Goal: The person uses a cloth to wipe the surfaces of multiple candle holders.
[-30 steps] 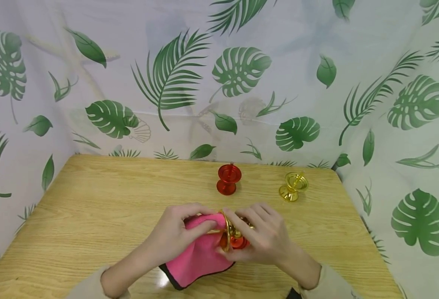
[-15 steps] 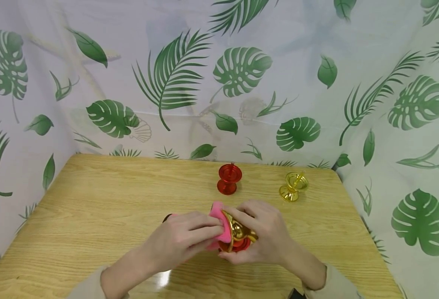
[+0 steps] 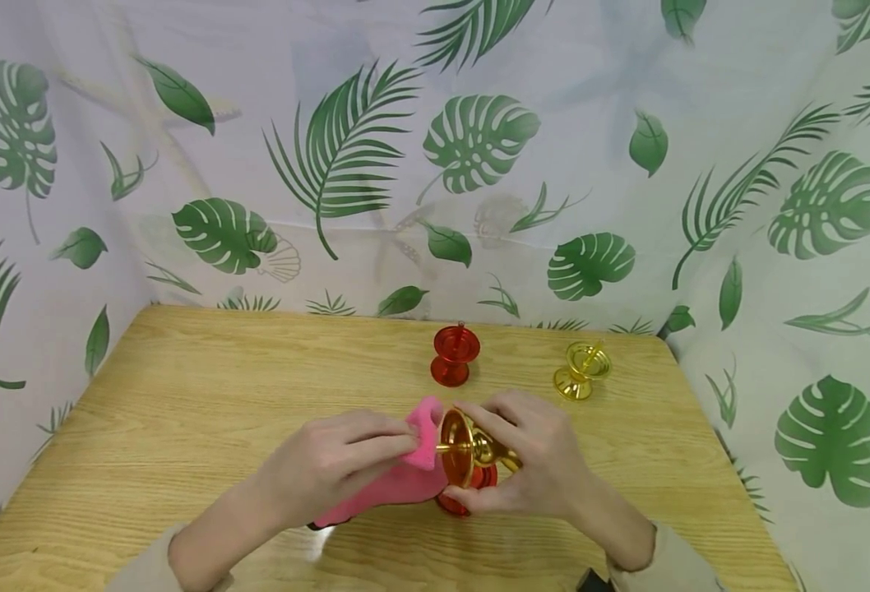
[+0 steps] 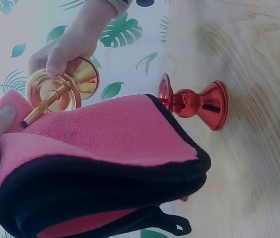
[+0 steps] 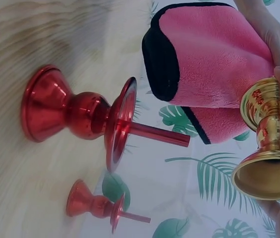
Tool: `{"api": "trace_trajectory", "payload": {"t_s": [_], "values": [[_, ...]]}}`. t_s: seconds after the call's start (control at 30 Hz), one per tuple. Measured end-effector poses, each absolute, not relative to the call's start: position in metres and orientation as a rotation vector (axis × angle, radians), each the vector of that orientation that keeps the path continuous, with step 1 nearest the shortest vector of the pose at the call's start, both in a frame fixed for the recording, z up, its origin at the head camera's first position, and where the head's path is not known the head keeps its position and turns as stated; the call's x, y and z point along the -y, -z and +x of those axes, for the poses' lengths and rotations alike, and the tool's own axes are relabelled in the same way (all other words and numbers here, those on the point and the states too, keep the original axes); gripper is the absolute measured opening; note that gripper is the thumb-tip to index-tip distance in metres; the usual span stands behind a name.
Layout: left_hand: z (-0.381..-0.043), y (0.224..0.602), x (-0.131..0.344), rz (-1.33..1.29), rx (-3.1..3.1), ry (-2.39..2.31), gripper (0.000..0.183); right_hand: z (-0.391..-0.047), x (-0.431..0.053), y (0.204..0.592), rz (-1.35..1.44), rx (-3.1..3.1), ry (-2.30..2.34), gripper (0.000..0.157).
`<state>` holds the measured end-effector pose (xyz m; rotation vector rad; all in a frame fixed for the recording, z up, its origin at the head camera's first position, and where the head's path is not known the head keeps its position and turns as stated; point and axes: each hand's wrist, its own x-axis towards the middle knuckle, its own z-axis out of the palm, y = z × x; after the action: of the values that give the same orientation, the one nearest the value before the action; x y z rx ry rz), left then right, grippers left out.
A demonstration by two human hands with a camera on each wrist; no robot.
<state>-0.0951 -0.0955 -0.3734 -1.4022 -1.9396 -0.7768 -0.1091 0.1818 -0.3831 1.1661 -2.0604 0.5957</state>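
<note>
My right hand [image 3: 542,456] grips a gold candle holder [image 3: 459,448] by its stem and foot, tipped on its side with its dish and spike toward the left. The left hand [image 3: 331,464] pinches a pink cloth [image 3: 398,485] with black edging. A bunched fold of it sits at the tip of the spike, whose shaft shows bare between cloth and dish. In the left wrist view the spike [image 4: 45,110] lies over the cloth. Below the hands a red candle holder [image 5: 87,114] stands upright on the table, mostly hidden in the head view.
Another red candle holder [image 3: 455,353] stands upright toward the back of the wooden table [image 3: 257,362]. To its right is a second gold candle holder [image 3: 581,370]. A leaf-patterned cloth [image 3: 376,271] hangs behind. A small black object [image 3: 594,580] shows by the right sleeve.
The left hand pressed the cloth into the dish half a second ago; now it has drawn left along the spike, uncovering the dish. The right hand keeps its grip with little movement.
</note>
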Motion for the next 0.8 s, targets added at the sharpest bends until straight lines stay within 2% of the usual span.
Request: {"api": "trace_trajectory", "payload": {"t_s": [0.27, 0.6, 0.8], "values": [[-0.096, 0.377, 0.092, -1.36, 1.988, 0.851, 0.039, -0.111, -0.176, 0.384, 1.193, 2.033, -0.569, 0.07], [-0.099, 0.382, 0.083, -1.363, 1.996, 0.904, 0.035, -0.112, -0.166, 0.385, 1.235, 1.988, -0.557, 0.069], [-0.102, 0.385, 0.089, -1.372, 1.994, 1.094, 0.035, -0.112, -0.166, 0.387, 1.233, 1.965, -0.585, 0.067]]}}
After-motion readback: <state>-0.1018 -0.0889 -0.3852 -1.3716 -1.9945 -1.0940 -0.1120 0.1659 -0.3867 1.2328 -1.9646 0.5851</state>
